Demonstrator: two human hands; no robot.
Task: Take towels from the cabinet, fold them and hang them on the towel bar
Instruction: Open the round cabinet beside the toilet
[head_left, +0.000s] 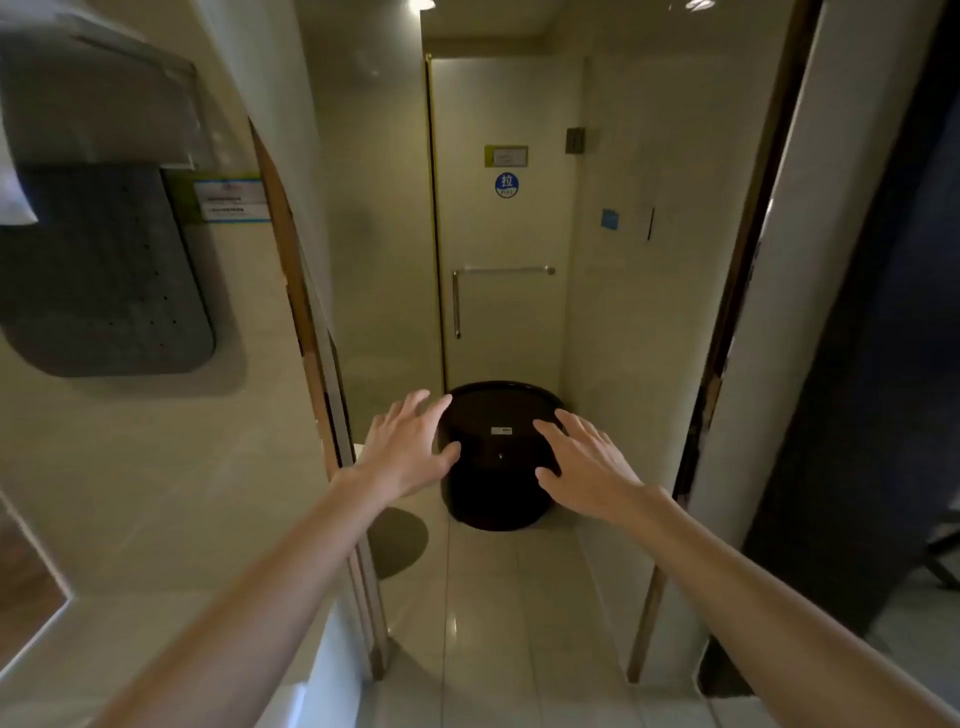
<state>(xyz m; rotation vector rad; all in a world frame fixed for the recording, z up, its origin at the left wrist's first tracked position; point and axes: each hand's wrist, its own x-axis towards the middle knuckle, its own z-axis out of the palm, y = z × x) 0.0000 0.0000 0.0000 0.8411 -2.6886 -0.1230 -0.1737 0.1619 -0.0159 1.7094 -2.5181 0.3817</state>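
two bare hands reach forward side by side, palms down, fingers straight and spread apart. the left hand (410, 452) holds nothing, and the right hand (587, 467) holds nothing either. both overlap the view of a round black plastic bin (498, 501) that stands on the pale glossy floor tiles (493, 634); whether the fingertips touch it cannot be told.

the bin sits at the foot of a frosted glass door (519, 338) straight ahead. the horizontal chrome towel bar (504, 270) is mounted across this door at mid height, bare metal along its whole length, well above the hands. a vertical chrome pull handle (456, 306) hangs down from the bar's left end, beside the door's gold-coloured edge. higher on the door are a round blue sticker (506, 185) and a small yellow-green rectangular label (506, 156).

on the left wall hangs a dark grey perforated mat (104, 275), with a green and white printed notice (228, 200) just beside its upper right corner. a brown wooden door frame (291, 280) runs down between that wall and the doorway.
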